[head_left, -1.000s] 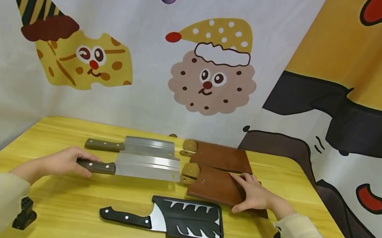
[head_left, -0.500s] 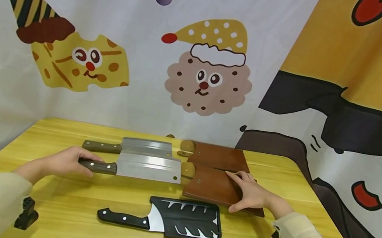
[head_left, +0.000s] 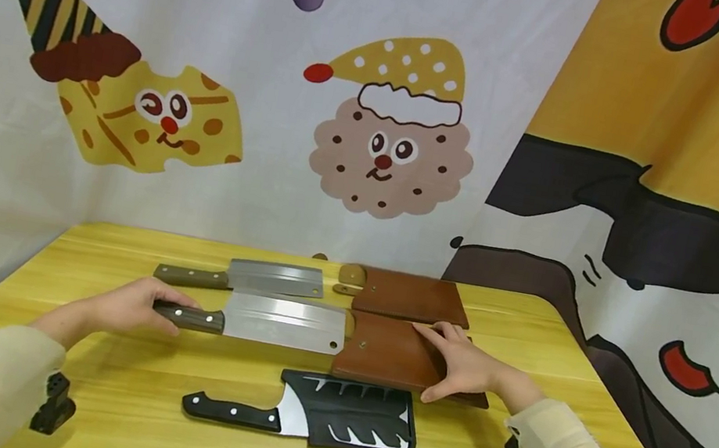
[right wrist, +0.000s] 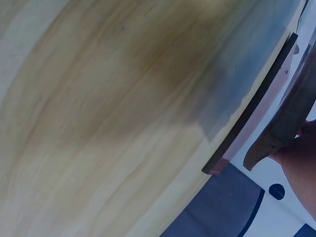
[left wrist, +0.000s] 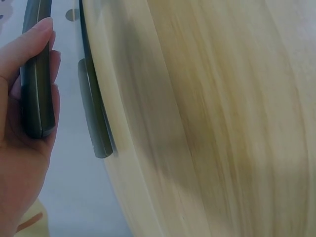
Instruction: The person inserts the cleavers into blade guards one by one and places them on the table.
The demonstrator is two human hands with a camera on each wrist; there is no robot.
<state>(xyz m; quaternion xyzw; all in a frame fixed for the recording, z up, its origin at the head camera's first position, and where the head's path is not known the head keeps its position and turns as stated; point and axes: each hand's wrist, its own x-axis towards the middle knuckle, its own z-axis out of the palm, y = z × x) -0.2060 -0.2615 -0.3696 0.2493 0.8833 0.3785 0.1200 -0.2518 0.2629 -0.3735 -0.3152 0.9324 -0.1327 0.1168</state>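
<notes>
My left hand (head_left: 134, 307) grips the dark wooden handle of a cleaver (head_left: 286, 323), its broad steel blade pointing right. The left wrist view shows the fingers and thumb around that handle (left wrist: 37, 94). My right hand (head_left: 467, 365) holds a brown leather sheath (head_left: 384, 351), thumb at its near edge and fingers at the far side. The blade's front end meets the sheath's left end and overlaps its tan strap; whether it is inside cannot be told. In the right wrist view the sheath (right wrist: 284, 123) appears edge-on, raised above the table.
A second cleaver (head_left: 275, 278) lies behind, beside another brown sheath (head_left: 415, 297). Nearer me lies a black-handled cleaver (head_left: 235, 412) in a black blade cover (head_left: 362, 419). All are on a yellow wood-grain table (head_left: 112, 420). A printed curtain (head_left: 270, 161) hangs behind.
The held sheath has moved left and the held cleaver slightly right, so the blade now covers most of the tan strap. Both hands keep their hold.
</notes>
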